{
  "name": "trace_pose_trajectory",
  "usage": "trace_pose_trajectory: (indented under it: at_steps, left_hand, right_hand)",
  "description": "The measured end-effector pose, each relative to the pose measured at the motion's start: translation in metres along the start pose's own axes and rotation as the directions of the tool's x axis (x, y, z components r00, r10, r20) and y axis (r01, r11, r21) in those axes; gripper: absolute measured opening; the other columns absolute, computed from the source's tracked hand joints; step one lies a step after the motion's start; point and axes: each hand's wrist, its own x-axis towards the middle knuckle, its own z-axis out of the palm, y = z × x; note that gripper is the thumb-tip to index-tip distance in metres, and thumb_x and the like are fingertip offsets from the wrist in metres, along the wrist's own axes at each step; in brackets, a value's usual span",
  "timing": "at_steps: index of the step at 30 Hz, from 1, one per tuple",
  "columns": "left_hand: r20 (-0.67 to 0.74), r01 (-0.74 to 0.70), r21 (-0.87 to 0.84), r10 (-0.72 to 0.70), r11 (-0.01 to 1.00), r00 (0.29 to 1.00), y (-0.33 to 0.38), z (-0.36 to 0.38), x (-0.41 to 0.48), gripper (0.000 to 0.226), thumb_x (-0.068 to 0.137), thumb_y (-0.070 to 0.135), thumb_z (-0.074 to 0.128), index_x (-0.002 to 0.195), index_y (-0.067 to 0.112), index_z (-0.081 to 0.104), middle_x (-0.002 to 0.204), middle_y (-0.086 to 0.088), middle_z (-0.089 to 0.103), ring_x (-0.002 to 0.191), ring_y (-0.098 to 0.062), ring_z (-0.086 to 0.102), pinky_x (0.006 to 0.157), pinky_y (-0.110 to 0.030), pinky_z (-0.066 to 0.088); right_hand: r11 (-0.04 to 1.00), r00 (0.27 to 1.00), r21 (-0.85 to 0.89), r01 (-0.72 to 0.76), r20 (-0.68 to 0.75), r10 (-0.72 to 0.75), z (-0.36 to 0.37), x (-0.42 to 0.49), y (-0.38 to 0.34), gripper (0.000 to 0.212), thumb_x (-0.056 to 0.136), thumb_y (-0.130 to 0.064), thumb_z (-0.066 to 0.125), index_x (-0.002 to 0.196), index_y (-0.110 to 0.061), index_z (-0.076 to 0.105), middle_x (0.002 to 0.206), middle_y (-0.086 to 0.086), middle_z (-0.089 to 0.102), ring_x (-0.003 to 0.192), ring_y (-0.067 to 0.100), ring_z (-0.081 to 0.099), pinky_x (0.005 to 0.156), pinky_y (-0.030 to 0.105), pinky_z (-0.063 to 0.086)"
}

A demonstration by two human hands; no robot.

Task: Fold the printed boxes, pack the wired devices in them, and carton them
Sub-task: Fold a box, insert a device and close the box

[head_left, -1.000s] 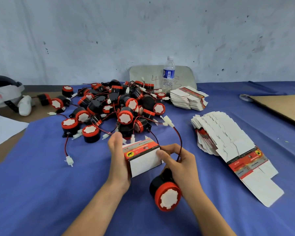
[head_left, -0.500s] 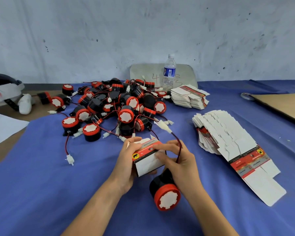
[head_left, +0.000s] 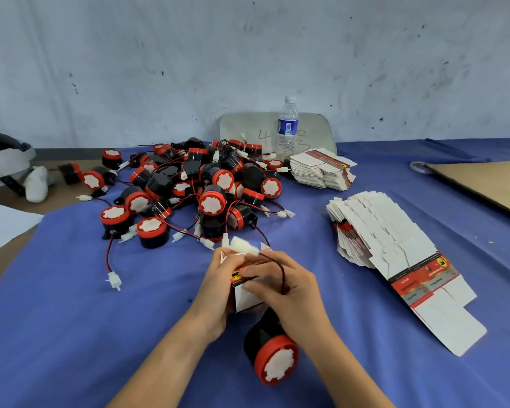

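My left hand [head_left: 218, 285] and my right hand [head_left: 283, 285] both grip a small printed box [head_left: 246, 298], white with a red and yellow band, held just above the blue cloth. A black and red wired device [head_left: 273, 356] lies below my right wrist; its red-black wire loops over my right fingers to a white plug [head_left: 245, 247] above the box. A heap of the same devices [head_left: 195, 187] covers the cloth beyond my hands. Flat box blanks lie fanned at the right [head_left: 389, 245], with a second stack [head_left: 321, 169] further back.
A water bottle [head_left: 287, 128] stands at the back against a grey board [head_left: 248, 128]. Brown cardboard [head_left: 489, 184] lies at the far right with a tape roll [head_left: 418, 166] by it. A headset and white object [head_left: 9, 169] sit at the far left beside white paper [head_left: 3, 225].
My hands have closed in on the box and turned it more upright; the right fingers now cover its front. The white plug has swung from right of the box to above it.
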Motion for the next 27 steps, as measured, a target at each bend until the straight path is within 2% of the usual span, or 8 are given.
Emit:
trace_pose_trajectory:
  at_steps: [5, 8, 11, 14, 19, 23, 25, 27]
  left_hand:
    - [-0.034, 0.001, 0.056, 0.001, 0.998, 0.999, -0.002, 0.003, -0.002, 0.020, 0.094, 0.024, 0.053, 0.114, 0.021, 0.052, 0.101, -0.016, 0.069, 0.079, -0.026, 0.067, 0.054, -0.035, 0.053]
    - [-0.096, -0.173, 0.106, 0.183, 0.979, 0.978, 0.001, -0.002, 0.001, 0.032, 0.092, 0.016, 0.061, 0.116, 0.035, 0.051, 0.109, -0.002, 0.068, 0.094, -0.024, 0.069, 0.069, -0.043, 0.058]
    - [-0.084, -0.418, 0.309, 0.462, 0.854, 0.883, 0.002, -0.012, 0.006, 0.080, 0.087, 0.002, 0.067, 0.139, 0.045, 0.026, 0.139, 0.009, 0.047, 0.124, -0.013, 0.051, 0.088, -0.021, 0.051]
    - [-0.050, -0.437, 0.286, 0.468, 0.853, 0.882, -0.005, -0.014, 0.011, 0.096, 0.081, -0.003, 0.071, 0.141, 0.046, 0.014, 0.143, 0.003, 0.044, 0.127, -0.010, 0.048, 0.079, -0.006, 0.047]
    - [-0.061, -0.404, 0.349, 0.451, 0.846, 0.891, -0.017, -0.016, 0.018, 0.056, 0.080, 0.004, 0.074, 0.120, 0.032, 0.047, 0.118, 0.017, 0.059, 0.107, 0.009, 0.056, 0.074, -0.005, 0.047]
    - [-0.098, -0.389, 0.323, 0.440, 0.862, 0.893, -0.019, -0.019, 0.021, 0.047, 0.081, 0.005, 0.074, 0.111, 0.031, 0.050, 0.113, 0.017, 0.061, 0.092, 0.017, 0.058, 0.072, -0.005, 0.047]
    - [-0.104, -0.385, 0.319, 0.435, 0.866, 0.894, -0.020, -0.020, 0.022, 0.046, 0.081, 0.006, 0.075, 0.110, 0.033, 0.050, 0.111, 0.019, 0.062, 0.094, 0.016, 0.059, 0.072, -0.006, 0.047]
    - [-0.093, -0.385, 0.325, 0.434, 0.864, 0.896, -0.021, -0.021, 0.023, 0.050, 0.080, 0.007, 0.076, 0.113, 0.033, 0.049, 0.113, 0.018, 0.062, 0.097, 0.014, 0.059, 0.075, -0.007, 0.047]
  right_hand:
    - [0.999, 0.999, 0.013, 0.036, -0.010, -0.036, 0.002, 0.000, 0.001, 0.032, 0.077, 0.006, 0.072, 0.077, -0.026, 0.074, 0.098, -0.014, 0.070, 0.100, 0.003, 0.064, 0.085, 0.012, 0.046]
    - [1.000, 0.988, 0.021, -0.003, -0.151, 0.006, 0.000, 0.001, 0.000, 0.024, 0.084, -0.004, 0.070, 0.076, -0.027, 0.073, 0.087, -0.010, 0.071, 0.083, 0.007, 0.066, 0.075, 0.021, 0.051]
    - [0.961, 0.815, 0.195, -0.197, -0.512, 0.271, -0.015, 0.005, 0.004, 0.025, 0.096, -0.026, 0.057, 0.076, -0.029, 0.071, 0.072, -0.012, 0.068, 0.050, 0.006, 0.051, 0.050, 0.021, 0.043]
    - [0.923, 0.680, 0.166, -0.348, -0.633, 0.370, -0.033, 0.009, 0.014, 0.030, 0.101, -0.032, 0.046, 0.077, -0.027, 0.064, 0.065, -0.008, 0.065, 0.045, 0.005, 0.049, 0.047, 0.019, 0.040]
    - [0.887, 0.762, -0.033, -0.460, -0.528, 0.375, -0.044, 0.012, 0.023, 0.005, 0.094, -0.026, 0.059, 0.092, -0.031, 0.062, 0.081, -0.002, 0.066, 0.070, 0.008, 0.061, 0.056, 0.014, 0.043]
    - [0.937, 0.831, -0.081, -0.339, -0.493, 0.258, -0.057, 0.011, 0.011, 0.033, 0.086, -0.025, 0.071, 0.112, -0.041, 0.059, 0.098, -0.019, 0.061, 0.081, 0.004, 0.056, 0.069, 0.011, 0.042]
    - [0.950, 0.944, -0.200, -0.238, -0.276, 0.178, -0.063, 0.009, 0.004, 0.048, 0.076, -0.035, 0.079, 0.117, -0.048, 0.056, 0.112, -0.026, 0.050, 0.090, -0.002, 0.053, 0.076, 0.008, 0.041]
    - [0.925, 0.960, -0.294, -0.241, 0.065, 0.271, -0.068, 0.005, -0.002, 0.058, 0.059, -0.051, 0.080, 0.112, -0.056, 0.057, 0.117, -0.030, 0.045, 0.102, -0.007, 0.049, 0.079, 0.006, 0.039]
